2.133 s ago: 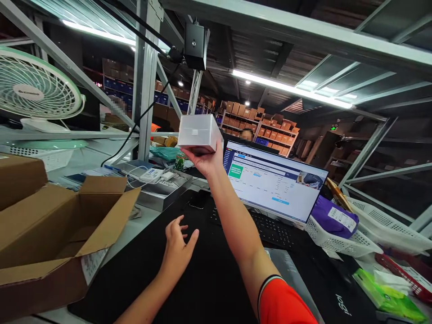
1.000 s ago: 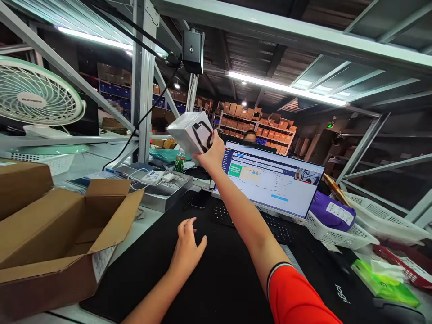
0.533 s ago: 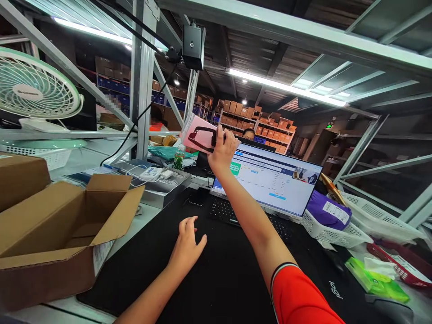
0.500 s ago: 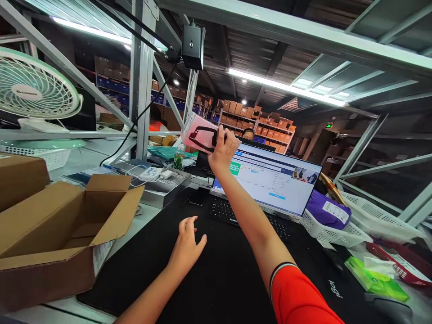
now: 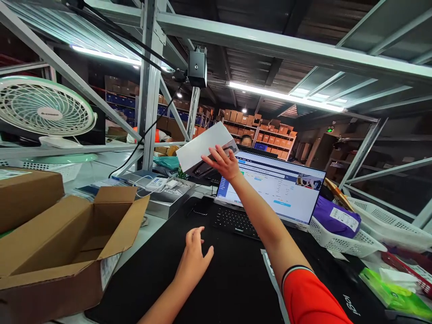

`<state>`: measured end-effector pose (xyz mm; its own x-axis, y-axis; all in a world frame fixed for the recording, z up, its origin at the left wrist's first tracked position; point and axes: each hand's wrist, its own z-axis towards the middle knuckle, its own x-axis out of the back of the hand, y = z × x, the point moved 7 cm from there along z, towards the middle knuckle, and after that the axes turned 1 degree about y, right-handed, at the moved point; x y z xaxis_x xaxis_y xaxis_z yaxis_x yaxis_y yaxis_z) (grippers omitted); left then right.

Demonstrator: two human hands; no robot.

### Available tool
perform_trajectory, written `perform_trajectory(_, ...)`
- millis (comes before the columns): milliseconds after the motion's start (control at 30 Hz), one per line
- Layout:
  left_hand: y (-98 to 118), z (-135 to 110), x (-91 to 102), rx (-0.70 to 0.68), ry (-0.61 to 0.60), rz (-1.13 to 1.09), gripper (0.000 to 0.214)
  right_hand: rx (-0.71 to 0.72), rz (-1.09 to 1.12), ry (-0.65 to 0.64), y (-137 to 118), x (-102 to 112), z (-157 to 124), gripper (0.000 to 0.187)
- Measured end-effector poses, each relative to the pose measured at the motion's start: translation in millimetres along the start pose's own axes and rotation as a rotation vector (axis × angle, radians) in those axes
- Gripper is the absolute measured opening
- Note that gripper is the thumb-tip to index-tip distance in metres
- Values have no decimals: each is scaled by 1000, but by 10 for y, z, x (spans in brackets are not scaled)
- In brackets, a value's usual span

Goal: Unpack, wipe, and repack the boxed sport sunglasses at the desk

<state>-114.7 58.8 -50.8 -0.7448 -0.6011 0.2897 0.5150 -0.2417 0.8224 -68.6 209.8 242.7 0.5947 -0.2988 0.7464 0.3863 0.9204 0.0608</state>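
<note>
My right hand (image 5: pixel 223 163) is raised in front of the monitor's upper left corner. It grips a thin flat box (image 5: pixel 201 147), held up at a tilt. The face towards me is mostly white, with a dark picture partly covered by my fingers. Over the black desk mat (image 5: pixel 162 274) my left hand (image 5: pixel 195 253) is held with thumb and fingers apart and nothing in it. A keyboard (image 5: pixel 236 223) lies beyond it. Under my right forearm, the edge of a pale sheet or bag (image 5: pixel 274 276) shows on the mat; most of it is hidden.
An open cardboard box (image 5: pixel 67 238) stands at the left, below a fan (image 5: pixel 47 108). A grey tray (image 5: pixel 168 202) holds cables and small boxes. The monitor (image 5: pixel 270 189) stands ahead; white baskets (image 5: pixel 344 240) and a green tissue pack (image 5: pixel 391 288) are at the right.
The flat box has turned in my right hand, from a pinkish face with a black outline to a mostly white one. The pale edge now shows under my forearm. The view has shifted slightly.
</note>
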Motion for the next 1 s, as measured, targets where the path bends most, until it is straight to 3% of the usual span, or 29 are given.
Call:
perform_trajectory(100,-1,-3,-5,13,-14,-8,61,14,-41,-13,-1,43,14,49)
perform_trajectory(300,7,-4,-9,43,-54,-8,65,-35,-432,221,-165,278,-21,64)
perform_trajectory(433,7,-18,-36,53,-86,-5,65,-117,-471,234,-267,472,139,100)
perform_trajectory(500,3,-20,-43,56,-99,-5,63,-197,-340,164,-212,558,293,112)
perform_trajectory(567,-4,-14,-41,58,-106,-7,62,-285,-99,62,-107,614,446,107)
perform_trajectory(700,-17,-1,-32,60,-104,-16,60,-542,602,-282,81,491,567,57)
perform_trajectory(767,-23,-2,-38,63,-105,-21,59,-657,856,-397,98,403,535,42)
perform_trajectory(900,-39,-13,-58,76,-114,-25,60,-796,1210,-333,88,214,449,33)
perform_trajectory(1000,-51,-13,-64,84,-125,-23,58,-889,1451,-239,10,-27,365,40)
